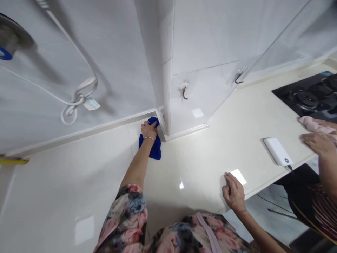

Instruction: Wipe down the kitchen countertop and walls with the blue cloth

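Observation:
My left hand point(149, 130) reaches forward with its fingers pressed on a blue cloth point(155, 149), pushing it into the corner where the counter meets the wall. Part of the cloth bunches beyond the fingertips and part lies flat beneath the wrist, which wears a thin bracelet. Resting at the front edge of the cream counter point(181, 161), my right hand point(233, 192) holds nothing; its index finger is stretched out and the others are partly bent.
On the right, a co-worker's hands point(317, 140) press a pink cloth point(313, 124) beside a black gas stove point(308, 98). A white power bank point(277, 151) with a cable lies nearby. Hooks point(184, 92) and a knotted white cord point(79, 100) hang on the walls. Something yellow point(13, 161) is far left.

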`<state>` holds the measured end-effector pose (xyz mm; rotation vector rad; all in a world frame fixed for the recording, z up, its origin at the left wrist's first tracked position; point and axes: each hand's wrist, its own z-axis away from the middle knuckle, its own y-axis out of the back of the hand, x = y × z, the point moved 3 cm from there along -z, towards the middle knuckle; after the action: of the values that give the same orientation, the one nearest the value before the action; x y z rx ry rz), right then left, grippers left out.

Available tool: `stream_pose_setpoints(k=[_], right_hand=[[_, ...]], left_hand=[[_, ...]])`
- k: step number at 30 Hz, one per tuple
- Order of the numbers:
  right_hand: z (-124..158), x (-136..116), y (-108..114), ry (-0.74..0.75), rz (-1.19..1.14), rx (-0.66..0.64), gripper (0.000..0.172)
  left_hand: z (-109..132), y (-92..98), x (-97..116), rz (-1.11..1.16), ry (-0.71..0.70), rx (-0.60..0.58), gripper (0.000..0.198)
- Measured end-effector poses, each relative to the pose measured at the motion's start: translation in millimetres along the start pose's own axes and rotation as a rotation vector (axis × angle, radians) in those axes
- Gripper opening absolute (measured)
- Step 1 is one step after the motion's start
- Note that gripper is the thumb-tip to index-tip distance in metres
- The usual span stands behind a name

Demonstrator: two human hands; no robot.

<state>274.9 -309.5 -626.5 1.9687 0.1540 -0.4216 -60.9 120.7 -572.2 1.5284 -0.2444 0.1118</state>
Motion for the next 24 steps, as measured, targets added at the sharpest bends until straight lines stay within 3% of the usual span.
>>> stream_pose_setpoints(k=[8, 16, 20, 24], right_hand=[[2.0, 0.7, -4.3, -0.004, -0.008, 0.020, 0.047], [1.8, 1.1, -11.6, -0.029, -0.003, 0.026, 0.047], [1.9, 1.8, -13.5, -0.014, 0.016, 0.036, 0.046], [1.5, 2.0, -13.9, 0.004, 0.022, 0.037, 0.045]], left_hand=[[80.4, 3.0, 5.1, -0.113, -0.152, -0.131, 0.051], [138.6, -1.1, 14.1, -0.155, -0.196, -0.134, 0.050], [180.2, -10.4, 43.2, -0.103, -0.276, -0.142, 0.047], [236.2, -35.6, 101.4, 0.017, -0.374, -0.163, 0.046]])
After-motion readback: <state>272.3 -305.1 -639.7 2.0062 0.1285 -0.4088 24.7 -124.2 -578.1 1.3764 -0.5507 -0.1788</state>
